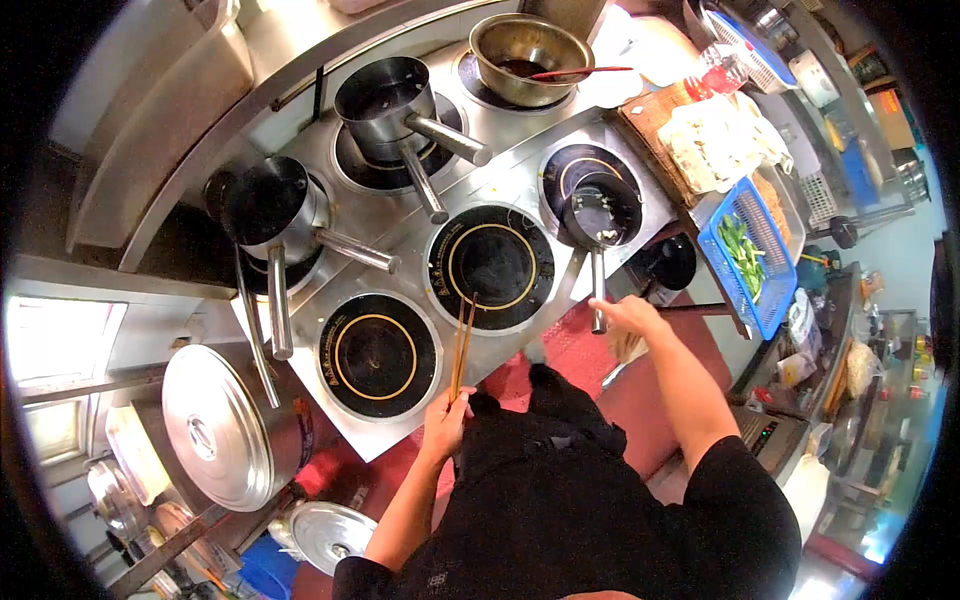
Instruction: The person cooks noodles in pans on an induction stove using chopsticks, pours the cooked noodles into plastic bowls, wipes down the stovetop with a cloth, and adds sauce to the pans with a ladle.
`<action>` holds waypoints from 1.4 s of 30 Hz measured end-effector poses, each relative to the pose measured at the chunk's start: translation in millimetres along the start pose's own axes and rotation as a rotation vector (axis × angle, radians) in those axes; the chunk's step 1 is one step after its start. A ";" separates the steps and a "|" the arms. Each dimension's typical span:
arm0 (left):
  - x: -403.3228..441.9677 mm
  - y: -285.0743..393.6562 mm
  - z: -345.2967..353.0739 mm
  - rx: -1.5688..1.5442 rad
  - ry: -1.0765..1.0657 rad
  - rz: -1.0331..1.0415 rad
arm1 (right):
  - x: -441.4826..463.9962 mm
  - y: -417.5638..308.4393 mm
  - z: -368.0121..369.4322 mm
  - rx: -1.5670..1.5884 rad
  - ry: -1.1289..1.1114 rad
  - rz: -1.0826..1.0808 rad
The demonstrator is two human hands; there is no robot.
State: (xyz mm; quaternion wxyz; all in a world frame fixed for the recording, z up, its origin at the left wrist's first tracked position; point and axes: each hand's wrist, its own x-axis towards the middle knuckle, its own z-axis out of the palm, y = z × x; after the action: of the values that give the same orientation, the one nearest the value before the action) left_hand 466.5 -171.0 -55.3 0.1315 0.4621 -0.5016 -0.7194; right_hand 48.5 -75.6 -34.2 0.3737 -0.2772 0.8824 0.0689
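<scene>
My left hand (pixel 447 422) is closed round a pair of chopsticks (pixel 462 345), whose tips point up over the edge of the middle burner (pixel 490 268). At the right, my right hand (pixel 628 316) holds the end of the long metal handle of a small dark pot (pixel 603 212). Small pale bits lie inside that pot, which overlaps the right burner (pixel 570 165). The front left burner (pixel 375 356) has nothing on it.
Stacked pots (pixel 385 100) and more pots (pixel 268 205) stand at the back left, handles pointing forward. A metal bowl (pixel 530 50) sits at the back. On the right are a wooden board (pixel 655 130) and a blue basket (pixel 765 310) of greens. A large lidded pot (pixel 215 425) stands left.
</scene>
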 end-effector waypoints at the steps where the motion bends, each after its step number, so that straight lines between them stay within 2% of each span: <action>1: 3.6 -1.4 4.5 -0.002 0.015 -0.009 | 15.7 2.8 18.1 0.095 -0.037 0.018; 3: 6.2 7.1 16.3 0.049 0.062 -0.027 | 26.2 3.4 33.6 0.200 -0.058 -0.100; 4: 8.5 5.8 22.1 0.069 0.085 -0.039 | 51.7 14.8 54.3 0.363 -0.105 -0.069; 5: 9.9 4.3 28.8 0.084 0.110 -0.051 | 57.1 21.7 63.0 0.367 -0.119 -0.087; 7: 11.3 12.5 47.2 0.094 0.156 -0.044 | 62.0 34.4 70.3 0.823 -0.230 -0.233; 8: 9.7 20.9 58.3 0.132 0.193 -0.011 | 15.0 16.4 27.4 0.972 -0.185 -0.128; 10: 7.7 27.1 80.1 0.174 0.261 0.025 | 17.4 44.3 15.6 0.958 -0.200 -0.129; 11: 5.6 17.9 88.2 0.137 0.331 -0.025 | 3.6 51.7 -3.1 0.985 -0.208 -0.153; 13: 1.6 -1.5 107.2 0.024 0.443 -0.076 | -21.8 63.9 -44.0 0.803 -0.277 -0.212; 14: 0.4 -5.7 118.0 -0.020 0.474 -0.124 | 0.9 86.6 -26.3 0.781 -0.305 -0.267; 15: -2.5 -5.9 130.0 -0.066 0.502 -0.176 | -9.1 78.2 -49.8 0.784 -0.314 -0.273; 17: -8.3 -2.8 151.1 -0.097 0.515 -0.184 | -17.7 55.9 -103.0 0.570 -0.336 -0.389; 18: -11.0 -0.8 161.6 -0.129 0.521 -0.193 | 6.3 52.0 -101.4 0.512 -0.341 -0.450; 19: -12.4 -1.1 170.4 -0.127 0.532 -0.190 | 25.5 41.6 -99.5 0.637 -0.389 -0.534; 20: -13.4 -2.8 178.0 -0.111 0.548 -0.186 | 33.6 20.5 -120.0 0.384 -0.278 -0.581; 21: -16.5 -4.4 184.8 -0.091 0.562 -0.185 | 60.6 5.2 -113.0 0.375 -0.173 -0.722; 22: -19.6 -7.1 189.5 -0.105 0.560 -0.179 | 75.4 -12.0 -123.4 0.365 -0.201 -0.798; 25: -26.8 -11.4 196.8 -0.092 0.591 -0.163 | 93.6 -63.2 -149.4 0.320 -0.246 -0.783; 27: -29.9 3.0 204.6 -0.089 0.619 -0.097 | 106.8 -87.5 -153.4 0.357 -0.383 -0.726; 29: -33.9 13.6 206.6 -0.086 0.622 -0.088 | 116.5 -108.8 -159.2 0.231 -0.291 -0.771; 30: -29.8 -2.1 198.4 -0.100 0.623 -0.073 | 129.6 -117.4 -153.6 0.244 -0.395 -0.816; 31: -28.7 -2.1 197.1 -0.091 0.605 -0.079 | 105.8 -111.6 -172.3 0.346 -0.421 -0.746; 33: -21.6 18.5 202.0 -0.157 0.603 -0.061 | 100.7 -111.6 -171.2 0.373 -0.236 -0.512; 34: -21.0 36.4 205.0 -0.076 0.594 -0.106 | 132.7 -104.8 -154.4 0.361 -0.257 -0.624; 35: -14.0 38.6 203.7 -0.077 0.572 -0.114 | 133.6 -83.7 -151.6 0.363 -0.250 -0.602; 37: -0.7 39.6 198.0 -0.284 0.562 -0.053 | 120.6 -39.7 -141.1 0.297 -0.181 -0.598; 38: 2.1 49.8 194.7 -0.148 0.517 -0.035 | 107.5 -14.0 -129.4 0.306 -0.215 -0.605; 39: 11.5 52.0 195.5 -0.147 0.495 -0.042 | 89.9 6.8 -115.0 0.319 -0.243 -0.610; 41: 29.9 52.8 205.8 -0.250 0.347 0.093 | 54.2 26.2 -71.1 0.326 -0.341 -0.715; 42: 37.7 60.5 206.2 -0.243 0.240 0.011 | 11.3 24.6 -76.0 0.303 -0.454 -0.697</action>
State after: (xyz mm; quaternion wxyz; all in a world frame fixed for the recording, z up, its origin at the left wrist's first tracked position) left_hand 265.3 -99.7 -10.0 0.2492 0.5226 -0.3941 -0.7138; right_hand -18.4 -84.9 9.7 0.5953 -0.4781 0.6320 -0.1325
